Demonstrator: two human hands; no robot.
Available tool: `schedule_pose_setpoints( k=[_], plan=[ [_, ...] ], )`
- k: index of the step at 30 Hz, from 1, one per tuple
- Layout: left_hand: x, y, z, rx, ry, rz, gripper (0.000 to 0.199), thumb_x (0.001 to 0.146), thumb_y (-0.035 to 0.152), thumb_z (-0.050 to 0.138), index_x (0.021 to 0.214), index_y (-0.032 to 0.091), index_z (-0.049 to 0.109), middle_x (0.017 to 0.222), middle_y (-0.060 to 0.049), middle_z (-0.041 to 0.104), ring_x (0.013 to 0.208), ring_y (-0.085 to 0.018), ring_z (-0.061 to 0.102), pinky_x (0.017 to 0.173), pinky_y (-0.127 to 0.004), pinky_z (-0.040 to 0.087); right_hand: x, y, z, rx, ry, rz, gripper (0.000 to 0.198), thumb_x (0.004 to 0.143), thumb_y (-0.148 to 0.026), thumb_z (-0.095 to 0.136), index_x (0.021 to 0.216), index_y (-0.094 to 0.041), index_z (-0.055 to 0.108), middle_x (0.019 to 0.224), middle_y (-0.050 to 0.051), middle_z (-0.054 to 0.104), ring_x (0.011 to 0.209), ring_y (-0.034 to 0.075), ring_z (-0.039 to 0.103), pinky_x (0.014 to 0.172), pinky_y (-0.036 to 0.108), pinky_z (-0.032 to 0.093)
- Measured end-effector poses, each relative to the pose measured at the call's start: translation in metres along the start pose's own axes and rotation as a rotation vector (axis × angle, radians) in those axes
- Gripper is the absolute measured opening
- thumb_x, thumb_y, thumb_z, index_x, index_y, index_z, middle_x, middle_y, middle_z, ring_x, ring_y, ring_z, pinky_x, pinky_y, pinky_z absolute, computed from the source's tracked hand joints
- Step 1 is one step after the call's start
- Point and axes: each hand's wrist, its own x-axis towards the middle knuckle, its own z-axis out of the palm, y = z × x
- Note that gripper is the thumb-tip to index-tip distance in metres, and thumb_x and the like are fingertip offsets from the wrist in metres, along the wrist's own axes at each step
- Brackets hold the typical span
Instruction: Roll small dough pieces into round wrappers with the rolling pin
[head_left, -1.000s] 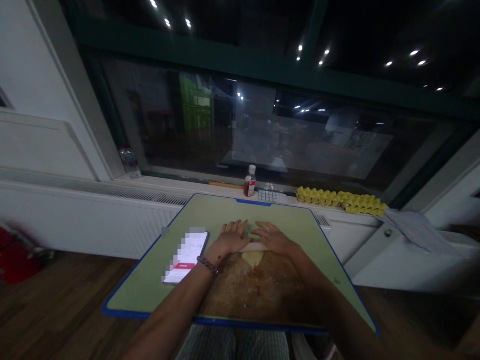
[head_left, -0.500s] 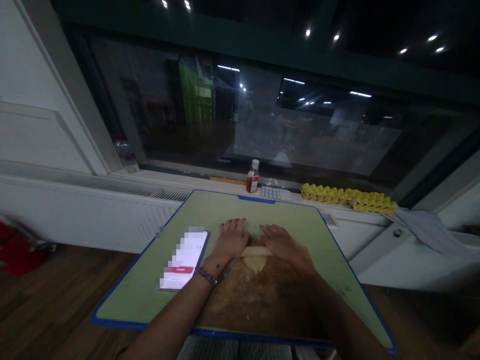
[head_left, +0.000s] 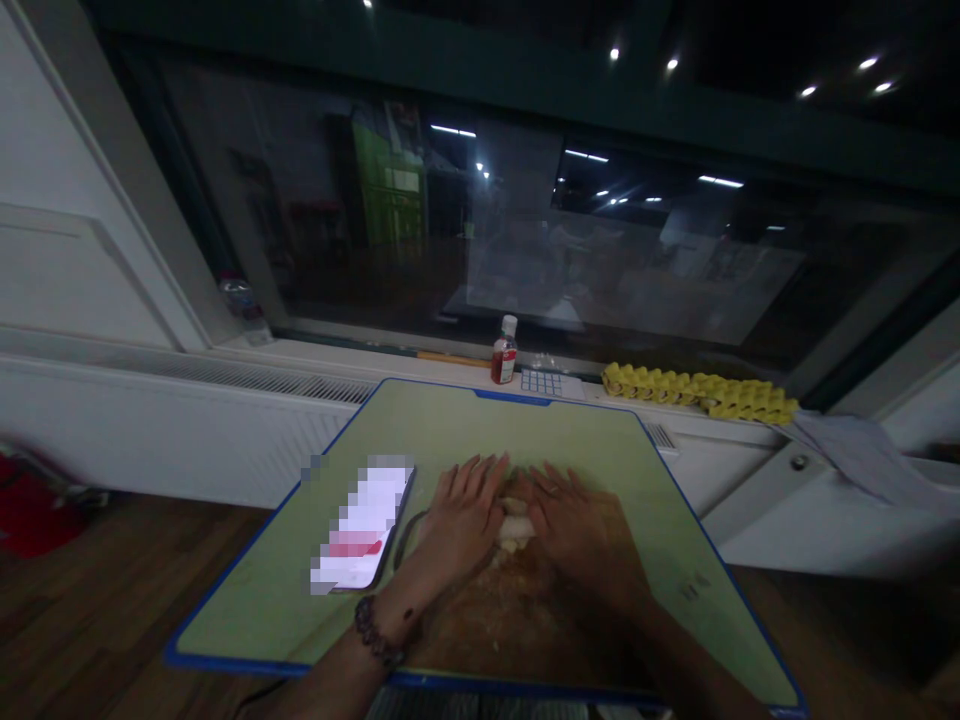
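Note:
A pale rolling pin (head_left: 516, 528) lies crosswise on a piece of dough (head_left: 514, 546), which shows on both sides of it. My left hand (head_left: 469, 508) rests over the pin's left end, fingers stretched forward and slightly apart. Over the right end lies my right hand (head_left: 562, 515), palm down, its fingers also extended. Both pin ends are hidden under the hands. Beneath them is a brown wooden board (head_left: 487, 625), lightly dusted with something pale.
The board lies on a green blue-edged table top (head_left: 337, 640). A lit phone (head_left: 367, 525) is left of my left hand. On the sill beyond stand a small bottle of reddish liquid (head_left: 504, 360) and yellow egg cartons (head_left: 697, 391). Farther left is a clear bottle (head_left: 244, 305).
Both hands and the rolling pin have moved toward me over the dough. More dough now shows on the pin's far side.

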Motion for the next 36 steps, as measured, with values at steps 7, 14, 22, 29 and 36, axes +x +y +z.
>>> schedule_pose_setpoints(
  k=[7, 14, 22, 29, 36],
  plan=[
    [0.029, -0.011, 0.005, -0.046, -0.131, -0.105, 0.056, 0.092, 0.025, 0.034, 0.148, 0.02, 0.03, 0.151, -0.01, 0.038, 0.141, -0.028, 0.027, 0.113, -0.054, 0.021, 0.03, 0.021, 0.029, -0.001, -0.189, -0.015, 0.045, 0.097, -0.021, 0.032, 0.139, -0.02, 0.049, 0.144, 0.011, 0.045, 0.138, 0.029, 0.034, 0.113, 0.054, 0.022],
    [0.065, -0.026, 0.009, -0.026, -0.166, -0.241, 0.06, 0.091, 0.034, 0.039, 0.147, 0.015, 0.028, 0.151, -0.015, 0.034, 0.141, -0.031, 0.025, 0.114, -0.053, 0.016, 0.067, 0.041, 0.052, 0.03, -0.267, 0.041, 0.042, 0.098, -0.028, 0.033, 0.136, -0.024, 0.052, 0.149, 0.01, 0.039, 0.14, 0.031, 0.03, 0.109, 0.057, 0.027],
    [0.026, -0.013, 0.009, -0.018, -0.235, -0.109, 0.053, 0.095, 0.027, 0.028, 0.147, 0.018, 0.032, 0.151, -0.011, 0.037, 0.14, -0.029, 0.028, 0.111, -0.052, 0.023, 0.029, 0.019, 0.036, -0.007, -0.13, 0.004, 0.046, 0.095, -0.022, 0.037, 0.141, -0.021, 0.046, 0.149, 0.01, 0.039, 0.142, 0.028, 0.026, 0.116, 0.054, 0.015],
    [-0.008, 0.008, -0.001, 0.027, -0.048, -0.028, 0.05, 0.096, 0.026, 0.034, 0.145, 0.023, 0.037, 0.15, -0.008, 0.04, 0.137, -0.028, 0.034, 0.112, -0.051, 0.024, -0.007, -0.007, 0.014, 0.085, -0.057, 0.104, 0.051, 0.094, -0.019, 0.027, 0.14, -0.012, 0.047, 0.147, 0.01, 0.041, 0.139, 0.023, 0.032, 0.117, 0.044, 0.025],
    [-0.018, 0.014, 0.001, 0.021, 0.06, 0.027, 0.048, 0.097, 0.028, 0.033, 0.144, 0.024, 0.04, 0.15, -0.007, 0.04, 0.139, -0.027, 0.032, 0.114, -0.052, 0.021, -0.022, -0.011, 0.02, 0.102, 0.007, 0.112, 0.052, 0.093, -0.018, 0.026, 0.141, -0.012, 0.046, 0.146, 0.008, 0.044, 0.137, 0.02, 0.036, 0.117, 0.039, 0.028]
  ],
)
